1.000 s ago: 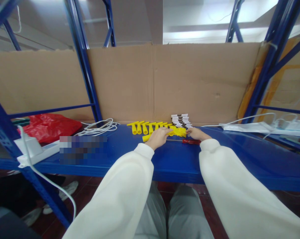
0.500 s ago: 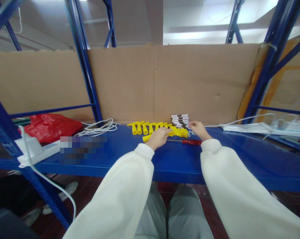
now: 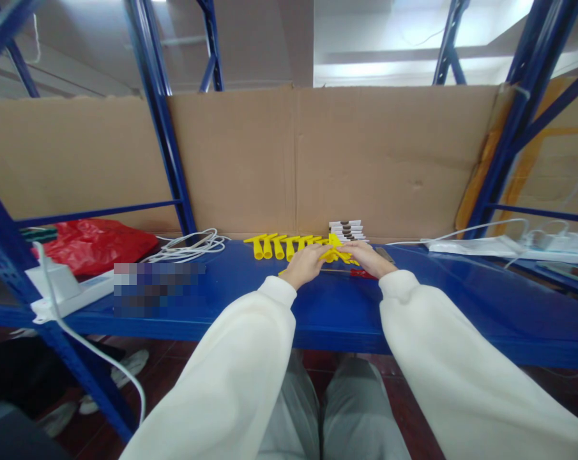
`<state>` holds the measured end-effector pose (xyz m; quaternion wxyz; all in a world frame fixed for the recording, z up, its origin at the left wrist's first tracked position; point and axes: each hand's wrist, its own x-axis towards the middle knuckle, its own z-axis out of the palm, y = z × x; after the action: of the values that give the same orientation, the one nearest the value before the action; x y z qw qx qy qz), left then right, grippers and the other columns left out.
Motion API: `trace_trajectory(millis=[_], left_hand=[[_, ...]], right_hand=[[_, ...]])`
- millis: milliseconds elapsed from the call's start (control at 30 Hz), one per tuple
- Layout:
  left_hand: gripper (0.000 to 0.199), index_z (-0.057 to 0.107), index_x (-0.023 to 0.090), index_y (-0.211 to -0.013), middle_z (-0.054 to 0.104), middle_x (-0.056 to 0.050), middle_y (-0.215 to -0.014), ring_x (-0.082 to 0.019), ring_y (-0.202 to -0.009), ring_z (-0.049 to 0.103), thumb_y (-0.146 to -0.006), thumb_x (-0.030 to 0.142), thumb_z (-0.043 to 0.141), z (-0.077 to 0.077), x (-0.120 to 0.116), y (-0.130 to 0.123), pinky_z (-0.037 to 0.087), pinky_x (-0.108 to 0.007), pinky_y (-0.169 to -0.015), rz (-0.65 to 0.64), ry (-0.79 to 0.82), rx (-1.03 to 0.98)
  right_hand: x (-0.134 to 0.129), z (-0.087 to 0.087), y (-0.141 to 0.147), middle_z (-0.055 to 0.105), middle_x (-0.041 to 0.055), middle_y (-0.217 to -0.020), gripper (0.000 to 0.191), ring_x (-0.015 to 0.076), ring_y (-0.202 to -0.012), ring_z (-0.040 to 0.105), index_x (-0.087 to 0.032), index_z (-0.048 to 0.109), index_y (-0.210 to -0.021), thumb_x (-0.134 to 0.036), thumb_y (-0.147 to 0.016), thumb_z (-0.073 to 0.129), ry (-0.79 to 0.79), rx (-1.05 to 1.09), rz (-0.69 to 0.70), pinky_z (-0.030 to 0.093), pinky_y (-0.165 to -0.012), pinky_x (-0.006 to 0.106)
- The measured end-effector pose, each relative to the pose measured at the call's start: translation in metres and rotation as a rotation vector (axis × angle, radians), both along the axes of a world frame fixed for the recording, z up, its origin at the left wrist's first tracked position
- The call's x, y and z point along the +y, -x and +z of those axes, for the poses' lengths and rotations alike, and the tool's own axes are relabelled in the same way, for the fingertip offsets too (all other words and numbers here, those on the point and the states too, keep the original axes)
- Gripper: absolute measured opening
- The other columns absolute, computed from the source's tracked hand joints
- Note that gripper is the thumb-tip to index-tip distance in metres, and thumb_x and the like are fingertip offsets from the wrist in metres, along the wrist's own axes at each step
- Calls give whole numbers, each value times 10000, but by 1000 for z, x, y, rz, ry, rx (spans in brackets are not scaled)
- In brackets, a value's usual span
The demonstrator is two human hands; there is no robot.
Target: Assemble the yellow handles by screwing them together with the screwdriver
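Observation:
My left hand (image 3: 306, 263) is closed around a yellow plastic part whose tube end just shows below the palm; the fingers hide most of it. My right hand (image 3: 363, 255) reaches in from the other side, its fingertips pinched close to the left fingertips, and what they hold is hidden. Small yellow pieces (image 3: 336, 254) lie around and under the fingers. To the left, several yellow plastic parts with a tube and a flat arm (image 3: 279, 248) stand in a row. Beneath my right hand lies a screwdriver with a red handle (image 3: 362, 273), partly covered.
Behind the hands is a stack of white pieces with dark bands (image 3: 349, 230) against the cardboard wall (image 3: 389, 160). On the left are coiled white cable (image 3: 197, 244), a red plastic bag (image 3: 101, 246) and a power strip (image 3: 85, 294). Another strip (image 3: 547, 252) lies right on the blue shelf (image 3: 461, 300).
My right hand has moved left from beside the white stack to meet my left hand. The left hand has turned slightly, now covering more of its yellow part.

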<state>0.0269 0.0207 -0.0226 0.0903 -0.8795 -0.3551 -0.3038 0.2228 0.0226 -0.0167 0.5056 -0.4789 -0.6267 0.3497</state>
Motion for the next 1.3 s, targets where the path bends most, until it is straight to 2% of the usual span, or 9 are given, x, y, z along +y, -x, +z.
trace_trajectory(millis=[133, 267, 367, 600, 767, 900, 1033, 1200, 1300], left_hand=[[516, 545, 249, -1409, 610, -69, -1400, -216, -1262, 589, -903, 144, 534, 3, -5, 0, 478, -372, -1059, 12, 14, -16], [514, 512, 234, -1438, 595, -79, -1416, -228, -1261, 590, -925, 202, 538, 4, -7, -1, 483, -373, -1049, 16, 18, -32], [495, 512, 230, -1438, 599, -87, -1410, -235, -1245, 601, -943, 240, 536, 4, -8, -2, 497, -382, -1030, 13, 10, -47], [495, 505, 206, -1445, 676, -116, -1279, -229, -1073, 680, -958, 289, 534, 5, -4, 2, 537, -346, -937, 68, -73, -225], [515, 495, 151, -1452, 693, -149, -1233, -228, -1014, 687, -959, 298, 525, 11, 8, 18, 511, -320, -935, 323, -49, -632], [514, 521, 133, -1432, 697, -178, -1216, -324, -1145, 637, -955, 323, 501, 16, 15, 41, 461, -483, -1006, 632, 147, -932], [480, 583, 181, -1382, 689, -167, -1242, -392, -1261, 557, -927, 319, 514, 14, 17, 58, 365, -620, -1053, 799, 268, -1067], [468, 640, 231, -1324, 700, -131, -1241, -375, -1255, 573, -862, 271, 579, 2, 32, 70, 401, -588, -1055, 816, 347, -1266], [513, 594, 161, -1378, 668, -167, -1287, -335, -1209, 617, -876, 230, 516, -3, 46, 75, 488, -483, -1006, 788, 355, -1350]], right_hand=[[10, 5, -8, 706, 23, -773, 130, 174, -799, 654, -197, 633, -684, -304, -649, 697, -81, 224, -201, 490, -651, 250], [14, 12, -25, 633, -14, -686, 168, 140, -703, 633, -221, 479, -640, -258, -692, 635, -128, 460, -477, 451, -524, 205], [16, 14, -36, 609, -31, -662, 193, 127, -628, 617, -230, 438, -667, -246, -707, 627, -111, 565, -575, 434, -470, 203], [19, 12, -40, 658, 5, -701, 268, 165, -636, 643, -236, 497, -717, -448, -731, 660, -179, 569, -486, 431, -459, 245], [18, 10, -41, 668, 19, -731, 289, 168, -659, 649, -239, 511, -715, -499, -717, 637, -169, 528, -461, 428, -462, 242], [18, 7, -43, 660, 17, -710, 292, 173, -653, 644, -244, 496, -694, -496, -685, 643, -171, 452, -461, 438, -468, 252], [17, 7, -41, 668, 18, -715, 249, 170, -650, 642, -238, 495, -667, -441, -671, 641, -157, 455, -458, 425, -459, 244], [14, 8, -37, 699, 32, -777, 179, 160, -668, 651, -228, 524, -666, -376, -680, 622, -132, 482, -470, 417, -455, 227], [14, 7, -38, 707, 42, -783, 201, 174, -689, 663, -230, 522, -668, -404, -685, 621, -133, 437, -466, 424, -455, 231]])
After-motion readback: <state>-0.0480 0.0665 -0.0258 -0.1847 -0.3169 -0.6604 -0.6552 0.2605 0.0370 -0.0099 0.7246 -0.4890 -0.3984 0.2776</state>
